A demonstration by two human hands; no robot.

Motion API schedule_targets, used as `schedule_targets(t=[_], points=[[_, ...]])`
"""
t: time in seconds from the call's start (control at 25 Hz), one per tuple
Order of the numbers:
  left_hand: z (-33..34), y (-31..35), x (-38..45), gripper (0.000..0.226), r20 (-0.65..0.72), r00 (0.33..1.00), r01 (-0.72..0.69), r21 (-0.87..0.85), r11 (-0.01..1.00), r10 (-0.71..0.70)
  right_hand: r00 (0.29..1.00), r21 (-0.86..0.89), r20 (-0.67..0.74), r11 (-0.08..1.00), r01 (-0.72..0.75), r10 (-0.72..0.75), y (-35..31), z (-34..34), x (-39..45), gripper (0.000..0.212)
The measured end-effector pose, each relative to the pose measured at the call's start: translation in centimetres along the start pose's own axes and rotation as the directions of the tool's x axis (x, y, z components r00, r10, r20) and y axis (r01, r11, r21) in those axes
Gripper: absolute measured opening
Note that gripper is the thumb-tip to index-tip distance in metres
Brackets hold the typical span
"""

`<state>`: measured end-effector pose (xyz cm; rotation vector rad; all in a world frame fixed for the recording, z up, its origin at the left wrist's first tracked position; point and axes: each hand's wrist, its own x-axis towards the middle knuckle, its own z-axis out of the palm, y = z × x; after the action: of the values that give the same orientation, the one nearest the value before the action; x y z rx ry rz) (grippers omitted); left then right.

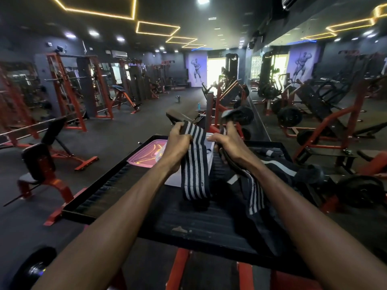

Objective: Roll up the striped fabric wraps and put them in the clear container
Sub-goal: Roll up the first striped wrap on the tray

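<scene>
A black fabric wrap with white stripes (pixel 195 164) hangs from my raised hands down onto the black ribbed platform (pixel 129 191). My left hand (pixel 180 141) grips its top end. My right hand (pixel 226 143) grips another part of the striped fabric, which trails down to the right as a second striped length (pixel 254 193). Behind my hands stands the clear container (pixel 210 143), mostly hidden by the wrap. A pink lid (pixel 144 155) lies to its left. More striped fabric (pixel 280 167) lies heaped on the platform's right side.
The platform belongs to a red-framed gym machine (pixel 180 268). Red and black benches (pixel 41 164) stand on the left, weight plates (pixel 360 191) and plate-loaded machines on the right beside a mirror wall. A dark floor aisle runs ahead.
</scene>
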<state>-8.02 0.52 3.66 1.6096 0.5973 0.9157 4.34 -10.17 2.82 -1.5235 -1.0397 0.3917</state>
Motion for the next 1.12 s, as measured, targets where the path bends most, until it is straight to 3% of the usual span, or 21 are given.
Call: schedule_targets(t=[0.12,0.28,0.44,0.68,0.8,0.92,1.0,1.08,1.12], points=[[-2.3,0.6,-0.9,0.045,-0.138,0.987,-0.082,-0.024,0.996,0.078,0.979,-0.061,0.2,0.997,0.043,-0.03,-1.9,3.0,0.4,0.062],[-6.3,-0.4,-0.4,0.05,-0.395,0.916,-0.101,-0.073,0.992,0.064,0.961,-0.128,0.274,0.989,0.078,-0.04,-2.6,7.7,1.2,0.066],[-9.9,-2.8,-0.9,0.057,-0.536,0.843,0.055,0.018,0.998,-0.037,0.931,-0.324,0.362,0.932,0.16,-0.034,-2.5,12.2,1.4,0.069],[-14.9,-12.0,0.0,0.053,-0.541,0.799,0.335,0.039,0.941,-0.262,0.855,-0.59,0.504,0.772,0.235,0.125,-0.1,17.4,0.4,0.076],[-15.8,-12.3,-1.4,0.057,-0.519,0.77,0.506,0.142,0.851,-0.372,0.854,-0.594,0.499,0.777,0.211,0.149,0.9,18.9,0.5,0.078],[-16.7,-12.3,-1.4,0.062,-0.603,0.742,0.59,0.38,0.712,-0.293,0.875,-0.603,0.459,0.778,0.179,0.154,1.5,19.9,0.8,0.073],[-17.2,-12.2,-1.3,0.05,-0.637,0.764,0.492,0.471,0.732,-0.104,0.883,-0.625,0.435,0.764,0.157,0.174,1.9,20.4,1.0,0.073],[-17.4,-12.5,-1.0,0.037,-0.588,0.804,0.259,0.479,0.839,0.088,0.888,-0.65,0.415,0.748,0.136,0.2,2.2,20.8,1.2,0.072],[-17.4,-12.6,-0.9,0.029,-0.533,0.838,0.143,0.425,0.894,0.119,0.887,-0.662,0.407,0.739,0.123,0.217,2.5,21.0,1.3,0.072]])
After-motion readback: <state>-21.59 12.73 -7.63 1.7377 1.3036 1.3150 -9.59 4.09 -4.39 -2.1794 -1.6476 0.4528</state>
